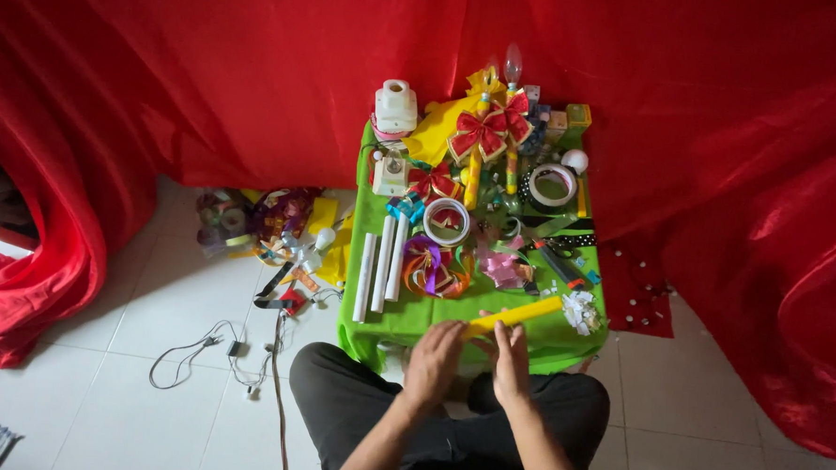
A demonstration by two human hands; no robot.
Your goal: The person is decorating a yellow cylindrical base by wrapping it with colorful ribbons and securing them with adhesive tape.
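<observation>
A person sits cross-legged on a white tiled floor, seen from above, facing a small table covered with a green cloth (452,323). Both hands meet at the near edge of the table. The left hand (434,360) lies palm down, its fingers held close together and curled over the near end of a long yellow strip (516,316). The right hand (510,359) sits just beside it, fingers close together and pointing up toward the strip, fingertips touching its underside; whether they pinch it cannot be told. The strip runs from between the two hands up and away to the right of the fingers, lying across the cloth.

Beyond the fingertips lies a purple and orange ribbon coil (433,268). To the left of the fingers three white tubes (380,265) lie side by side. Further beyond is a roll of white tape (447,221), then red and gold bows (487,130) at the far side. To the right of the strip's far end sits a small white crumpled piece (582,312). Red fabric (209,66) hangs behind everything.
</observation>
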